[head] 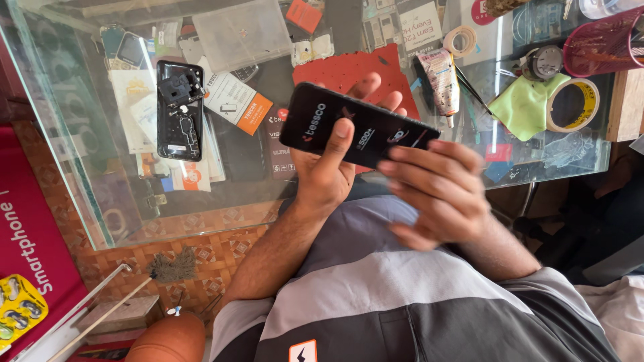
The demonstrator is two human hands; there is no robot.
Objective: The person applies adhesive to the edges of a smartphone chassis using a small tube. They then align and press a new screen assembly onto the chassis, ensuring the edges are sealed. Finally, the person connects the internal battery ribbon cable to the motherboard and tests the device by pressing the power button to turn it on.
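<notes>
- Above the glass table, near its front edge, a black phone is grasped by the left hand, thumb across its face and fingers behind it.
- The right hand is blurred, with its fingers touching the right end of the phone; I cannot tell if it grips.
- Behind the phone a red mat lies on the table.
- To the left lies an opened phone back, beside a white and orange card.
- To the right lie a glue tube, a green cloth and a yellow tape roll.
- Under the glass is a patterned orange floor.
- At far left stands a dark red sign.
</notes>
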